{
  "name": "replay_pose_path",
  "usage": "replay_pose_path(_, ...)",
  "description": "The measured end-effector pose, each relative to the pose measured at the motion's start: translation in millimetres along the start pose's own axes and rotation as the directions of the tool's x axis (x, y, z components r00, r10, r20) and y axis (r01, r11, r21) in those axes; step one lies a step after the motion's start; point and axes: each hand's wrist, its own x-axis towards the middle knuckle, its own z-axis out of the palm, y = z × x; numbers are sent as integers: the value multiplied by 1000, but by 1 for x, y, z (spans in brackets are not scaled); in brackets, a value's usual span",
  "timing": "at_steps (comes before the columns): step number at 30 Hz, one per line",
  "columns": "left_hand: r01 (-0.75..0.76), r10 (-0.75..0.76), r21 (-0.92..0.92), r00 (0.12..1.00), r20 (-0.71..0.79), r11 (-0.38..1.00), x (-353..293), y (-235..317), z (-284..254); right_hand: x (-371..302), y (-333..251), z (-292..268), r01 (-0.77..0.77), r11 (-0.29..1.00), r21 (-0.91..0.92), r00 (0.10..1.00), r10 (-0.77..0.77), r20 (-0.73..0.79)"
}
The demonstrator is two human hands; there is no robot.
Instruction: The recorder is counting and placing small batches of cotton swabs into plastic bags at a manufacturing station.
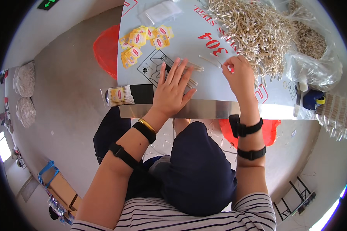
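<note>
My left hand (172, 86) lies flat with fingers spread over a few cotton swabs (194, 67) on the metal-topped table. Their cotton tips stick out past its fingers. To the right, my right hand (238, 71) is closed in a pinch. A cotton swab (209, 61) reaches to its fingertips, partly hidden there. Close by is a big heap of loose cotton swabs (254, 32). Left of my left hand, a clear pack of cotton swabs (119, 95) with a yellow label rests on a black pad (143, 94) at the near edge. Small yellow cards (137, 38) lie scattered beyond it.
Clear plastic bags (161, 13) lie at the far edge. An open plastic bag (314, 69) with more swabs sits at the right. A dark blue item with a yellow roll (319, 101) is near the right corner. Red bags (106, 52) show beside and below the table (216, 107).
</note>
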Motion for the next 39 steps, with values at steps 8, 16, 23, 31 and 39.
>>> replay_pose_path(8, 3, -3, -10, 1000, 14, 1000, -1, -1, -1, 20, -17, 19, 95, 995, 39, 989, -99, 109)
replay_pose_path(16, 4, -4, -9, 1000, -13, 1000, -1, 0, 0, 33, -46, 36, 190, 977, 102, 959, -207, 192)
replay_pose_path(23, -19, -46, -329, 981, -188, 944, -10, -15, 1, 17, -45, 24, 89, 974, 207, 979, -123, 162)
replay_pose_path(31, 37, -98, -288, 975, -202, 957, 21, -11, -7, 14, -44, 26, 117, 968, 223, 989, -135, 67)
replay_pose_path(39, 117, -219, -344, 937, -273, 932, 24, -10, -6, 20, -52, 25, 197, 972, 125, 976, -207, 72)
